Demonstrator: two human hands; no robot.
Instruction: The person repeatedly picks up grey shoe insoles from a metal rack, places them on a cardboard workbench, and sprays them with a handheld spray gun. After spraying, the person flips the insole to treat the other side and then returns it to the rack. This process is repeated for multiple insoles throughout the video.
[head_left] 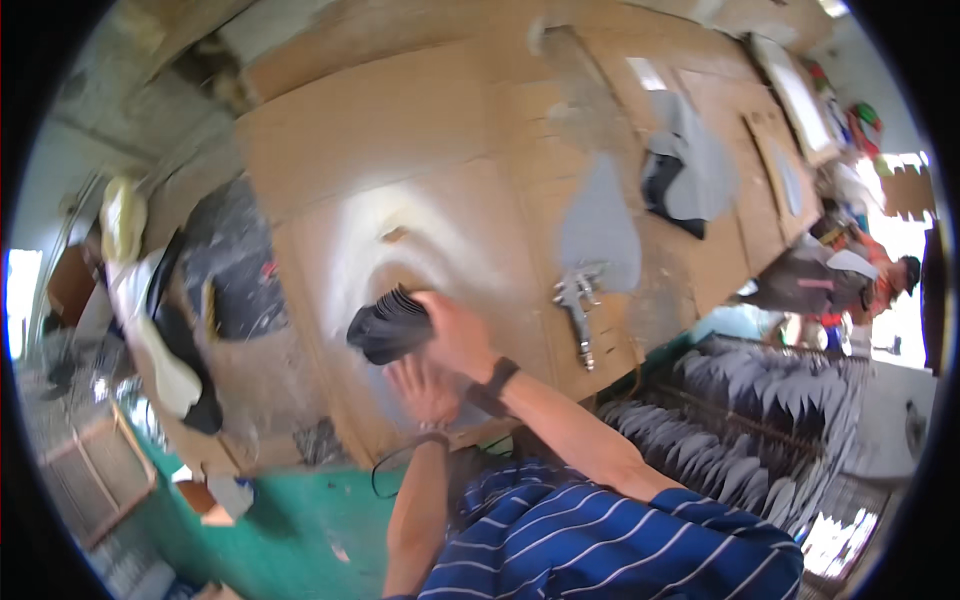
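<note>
The right hand [455, 335] is closing around a stack of dark flat pieces [392, 325], which is sticking out to its left over the cardboard-covered table [330, 150]. The left hand [425, 390] is hovering just below, fingers spread, holding nothing.

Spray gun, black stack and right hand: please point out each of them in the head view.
spray gun [578, 305], head view, on its metal body.
black stack [390, 325], head view, on its fanned middle.
right hand [455, 335], head view, on its back.
</note>
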